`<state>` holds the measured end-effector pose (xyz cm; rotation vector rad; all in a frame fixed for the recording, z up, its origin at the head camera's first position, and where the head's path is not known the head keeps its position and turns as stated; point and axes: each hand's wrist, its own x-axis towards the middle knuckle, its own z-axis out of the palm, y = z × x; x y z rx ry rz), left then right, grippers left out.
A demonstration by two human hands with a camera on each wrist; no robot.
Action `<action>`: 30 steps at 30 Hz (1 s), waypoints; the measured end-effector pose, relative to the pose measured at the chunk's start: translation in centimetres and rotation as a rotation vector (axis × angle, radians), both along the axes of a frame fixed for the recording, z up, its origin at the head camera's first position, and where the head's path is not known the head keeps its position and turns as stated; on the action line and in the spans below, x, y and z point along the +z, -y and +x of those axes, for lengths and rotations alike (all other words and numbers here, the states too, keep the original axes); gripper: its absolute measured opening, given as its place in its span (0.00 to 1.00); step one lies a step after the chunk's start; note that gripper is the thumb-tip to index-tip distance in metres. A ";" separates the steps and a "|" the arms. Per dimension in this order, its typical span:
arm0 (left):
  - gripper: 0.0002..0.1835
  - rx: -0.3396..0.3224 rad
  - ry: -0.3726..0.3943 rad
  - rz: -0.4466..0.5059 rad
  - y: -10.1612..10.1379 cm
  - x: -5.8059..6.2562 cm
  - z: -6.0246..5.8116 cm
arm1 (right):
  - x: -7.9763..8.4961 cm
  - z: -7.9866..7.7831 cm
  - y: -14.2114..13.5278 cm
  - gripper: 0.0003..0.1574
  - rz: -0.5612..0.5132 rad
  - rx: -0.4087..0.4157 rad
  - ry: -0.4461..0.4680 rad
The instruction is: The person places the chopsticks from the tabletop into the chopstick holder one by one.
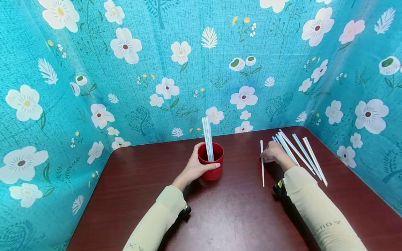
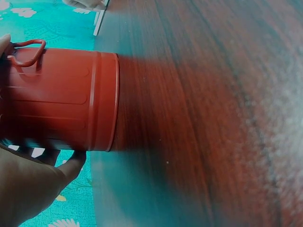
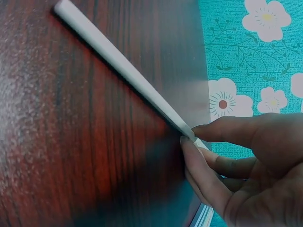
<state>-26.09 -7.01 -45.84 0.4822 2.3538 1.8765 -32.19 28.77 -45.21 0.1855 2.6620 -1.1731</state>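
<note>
A red metal cup [image 1: 216,173] stands upright on the table, several pale chopsticks [image 1: 207,136] leaning together inside it. My left hand [image 1: 198,164] grips the cup's side, thumb across the front near the rim; in the left wrist view the cup [image 2: 57,99] shows a small wire handle. To the right, my right hand [image 1: 272,152] pinches a single white chopstick [image 1: 262,174] around its middle. The right wrist view shows thumb and fingers closing on this chopstick [image 3: 123,66], which lies at or just above the tabletop; I cannot tell which.
Several more chopsticks [image 1: 309,153], white and bluish, lie fanned out right of my right hand. The dark red wooden table [image 1: 238,216] ends at a back edge against a turquoise flowered curtain [image 1: 188,76], which also hangs along both sides.
</note>
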 end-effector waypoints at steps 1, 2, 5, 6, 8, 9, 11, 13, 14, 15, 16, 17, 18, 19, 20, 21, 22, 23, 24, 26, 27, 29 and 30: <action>0.50 0.002 -0.004 0.001 0.2 0.0 0.0 | 0.0 -0.1 0.2 0.07 -0.012 0.004 0.006; 0.50 0.004 -0.004 0.001 0.3 0.1 0.1 | 0.1 -0.2 0.4 0.07 -0.023 0.008 0.014; 0.50 0.013 0.000 -0.002 0.8 0.1 0.1 | 0.4 -0.5 1.1 0.06 -0.039 0.023 0.043; 0.50 0.017 0.003 -0.003 1.0 0.1 0.1 | 0.4 -0.5 1.3 0.07 -0.041 0.026 0.052; 0.51 0.023 0.011 -0.005 1.3 0.1 0.1 | 0.5 -0.6 1.7 0.08 -0.053 0.029 0.066; 0.51 0.026 0.015 -0.006 1.4 0.1 0.2 | 0.5 -0.7 1.9 0.09 -0.059 0.029 0.073; 0.51 0.032 0.021 -0.006 1.7 0.2 0.3 | 0.5 -0.8 2.2 0.09 -0.074 0.032 0.082; 0.51 0.040 0.021 -0.008 2.0 0.2 0.3 | 0.5 -0.8 2.5 0.08 -0.090 0.037 0.085; 0.51 0.044 0.021 -0.009 2.0 0.2 0.3 | 0.5 -0.8 2.6 0.08 -0.103 0.039 0.085; 0.51 0.048 0.021 -0.009 2.1 0.2 0.3 | 0.6 -0.7 2.6 0.07 -0.110 0.045 0.083; 0.51 0.050 0.017 -0.009 2.0 0.2 0.3 | 0.7 -0.7 2.6 0.06 -0.115 0.051 0.081; 0.50 0.050 0.014 -0.010 2.0 0.2 0.2 | 0.7 -0.6 2.5 0.06 -0.124 0.051 0.081; 0.50 0.049 0.013 -0.011 1.8 0.2 0.2 | 0.8 -0.4 2.4 0.06 -0.124 0.053 0.081; 0.50 0.046 0.013 -0.011 1.6 0.2 0.1 | 0.8 -0.2 2.1 0.06 -0.127 0.054 0.080; 0.50 0.040 0.013 -0.010 1.4 0.2 0.0 | 0.9 0.0 1.8 0.06 -0.130 0.055 0.081; 0.50 0.034 0.013 -0.009 1.1 0.1 -0.1 | 0.9 0.2 1.5 0.07 -0.130 0.060 0.079; 0.50 0.028 0.015 -0.009 0.9 0.1 -0.1 | 0.9 0.4 1.2 0.07 -0.136 0.063 0.082; 0.50 0.024 0.017 -0.008 0.6 0.1 -0.2 | 0.9 0.5 0.9 0.07 -0.148 0.065 0.085; 0.50 0.020 0.018 -0.007 0.5 0.0 -0.2 | 0.9 0.6 0.6 0.07 -0.156 0.072 0.087; 0.50 0.016 0.018 -0.007 0.2 0.0 -0.3 | 0.9 0.8 0.2 0.06 -0.182 0.081 0.093; 0.49 0.013 0.015 -0.006 0.2 0.0 -0.3 | 0.9 0.8 0.1 0.06 -0.189 0.086 0.095; 0.49 0.012 0.010 -0.005 0.2 0.1 -0.3 | 1.0 0.7 0.2 0.04 -0.204 0.092 0.099; 0.49 0.012 0.008 -0.006 0.3 0.1 -0.3 | 1.1 0.7 0.3 0.04 -0.206 0.095 0.099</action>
